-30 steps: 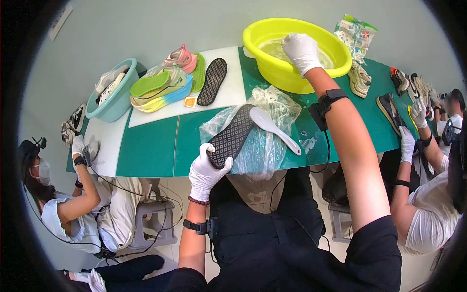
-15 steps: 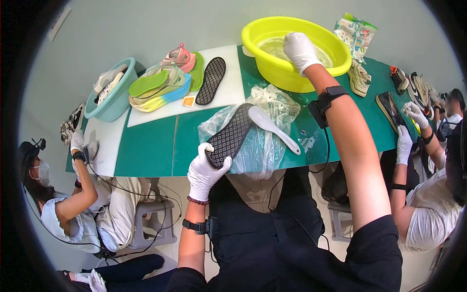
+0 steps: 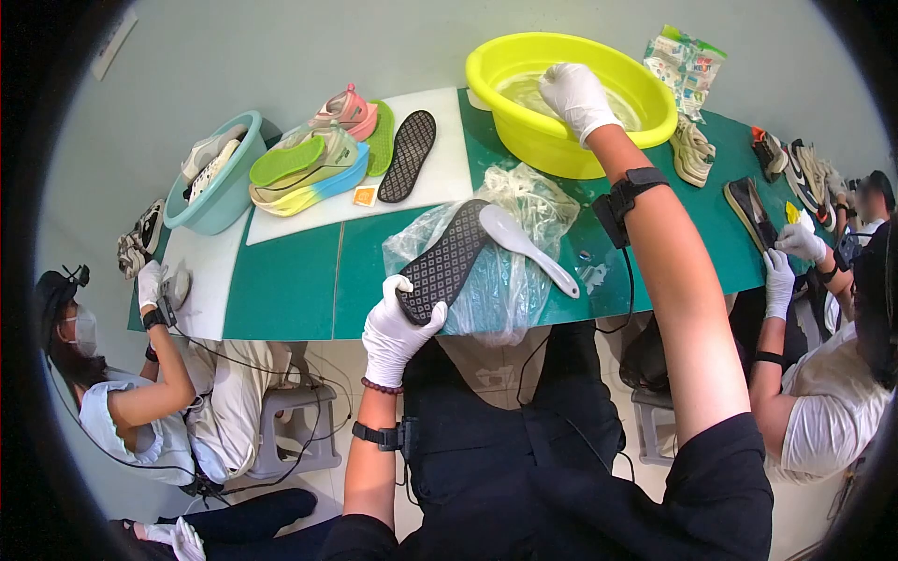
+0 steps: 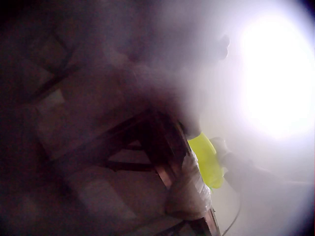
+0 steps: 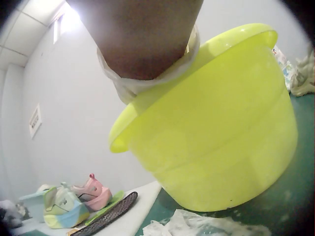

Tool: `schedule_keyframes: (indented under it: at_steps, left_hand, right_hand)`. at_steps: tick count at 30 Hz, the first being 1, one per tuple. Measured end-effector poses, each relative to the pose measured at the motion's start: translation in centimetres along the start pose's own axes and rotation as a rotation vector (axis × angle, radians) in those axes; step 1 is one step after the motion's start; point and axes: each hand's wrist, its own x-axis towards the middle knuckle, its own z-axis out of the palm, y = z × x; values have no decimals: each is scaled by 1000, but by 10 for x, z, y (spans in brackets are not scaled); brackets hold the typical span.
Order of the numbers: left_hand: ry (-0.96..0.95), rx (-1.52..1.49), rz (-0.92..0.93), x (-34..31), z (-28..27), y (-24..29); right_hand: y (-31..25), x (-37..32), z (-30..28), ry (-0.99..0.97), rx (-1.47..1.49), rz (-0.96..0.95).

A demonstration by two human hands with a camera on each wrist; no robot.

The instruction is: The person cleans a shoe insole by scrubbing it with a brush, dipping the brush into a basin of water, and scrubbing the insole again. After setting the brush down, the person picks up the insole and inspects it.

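Head view showed the yellow basin (image 3: 552,145) on the green tabletop (image 3: 281,290) holding water, the right hand (image 3: 575,93) dipped in — whether its grip held anything, I could not tell. The blue basin (image 3: 220,201) held pale shoes (image 3: 210,159). The left hand (image 3: 398,327) clenched the black insole (image 3: 444,262) at the tabletop's near edge — best gripped firmly, I judged.
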Motion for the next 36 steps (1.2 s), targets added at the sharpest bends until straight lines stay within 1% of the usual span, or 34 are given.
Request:
schedule_keyframes:
  at_steps: [2,5,8,11,14,17,20,23,26,29,32,35,36]
  left_hand:
    - [-6,-2,-4,0,0,-1]
    - [-6,3,-7,0,-1,0]
    - [48,-5,48,1,1,-1]
    - [49,-8,52,1,1,-1]
    - [39,4,37,1,0,1]
    - [31,12,27,0,0,0]
    - [32,3,35,1,0,0]
    - [31,4,34,1,-1,2]
    - [39,9,41,1,0,1]
    - [48,-2,51,1,1,0]
    - [47,7,46,0,0,1]
    - [43,10,45,1,0,1]
    - [36,8,40,0,0,0]
  right_hand:
    - [-4,-2,-4,-3,28,41]
    - [-2,-2,-4,-4,113,28]
    - [4,2,3,53,92,15]
    - [11,3,5,1,100,28]
    - [27,6,21,70,124,-57]
    - [30,9,24,33,91,-27]
    - [28,7,22,30,109,-69]
    - [1,0,-2,-76,56,34]
    - [10,6,9,-101,29,6]
    - [22,10,17,-171,-2,-9]
    - [12,8,16,-246,-230,26]
    - [35,20,38,-307,-137,43]
    - [34,19,37,-310,-112,77]
